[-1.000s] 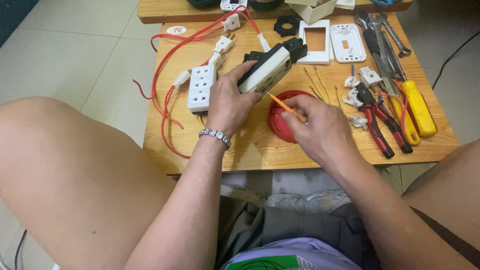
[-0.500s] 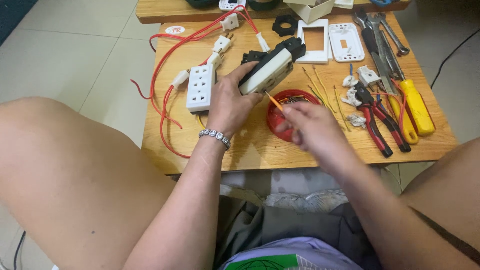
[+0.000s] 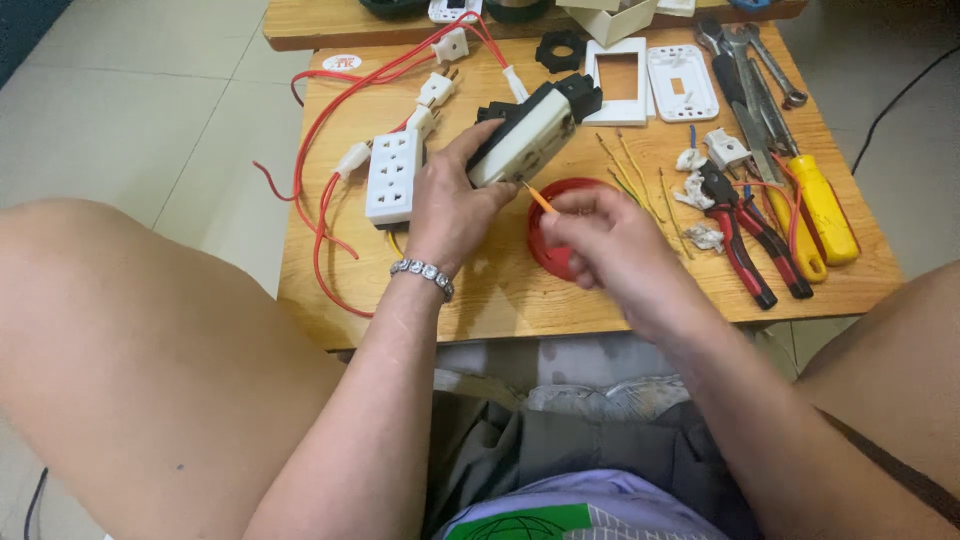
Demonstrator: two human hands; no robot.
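My left hand grips a white and black electrical socket block, tilted above a small wooden table. My right hand pinches a thin orange wire whose tip points at the block's underside. A red round lid lies on the table under my right hand, partly hidden by it. A white multi-outlet strip with red wires lies just left of my left hand.
White faceplates, a black ring, loose yellow wires, white connector pieces, red-handled pliers, yellow-handled screwdrivers and wrenches crowd the table's right side. My bare knees flank the table.
My right hand has moved left and up over the red lid, bringing the orange wire closer to the socket block. The left hand holds the block nearly still.
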